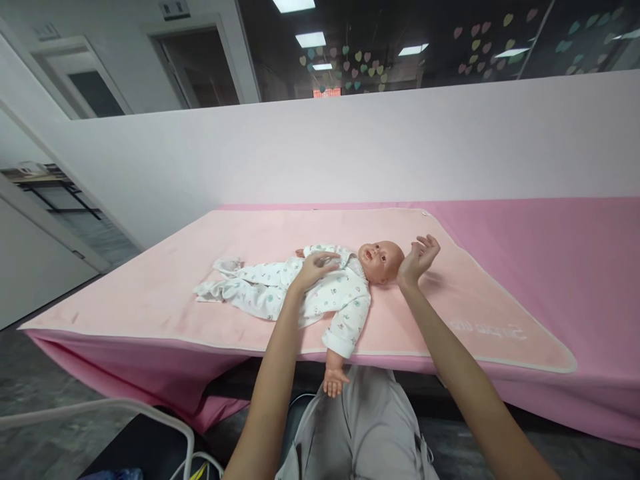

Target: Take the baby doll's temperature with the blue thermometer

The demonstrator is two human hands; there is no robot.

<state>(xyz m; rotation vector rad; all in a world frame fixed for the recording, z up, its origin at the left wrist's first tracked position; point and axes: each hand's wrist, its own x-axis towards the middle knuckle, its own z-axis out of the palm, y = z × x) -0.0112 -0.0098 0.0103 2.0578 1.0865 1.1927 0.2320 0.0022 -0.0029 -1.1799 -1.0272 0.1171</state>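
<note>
A baby doll point(345, 293) in a white patterned sleepsuit lies on its back on a light pink mat point(465, 293), head to the right. One of its arms hangs over the table's front edge. My left hand point(315, 265) rests flat on the doll's chest, fingers spread. My right hand point(419, 259) is beside the top of the doll's head point(381, 260), fingers loosely curled and apart, holding nothing.
The mat lies on a table covered with a darker pink cloth point(585, 253). A white partition wall point(350, 147) stands right behind the table. A white metal rail point(150, 417) is at the lower left, near my grey-trousered legs point(360, 433).
</note>
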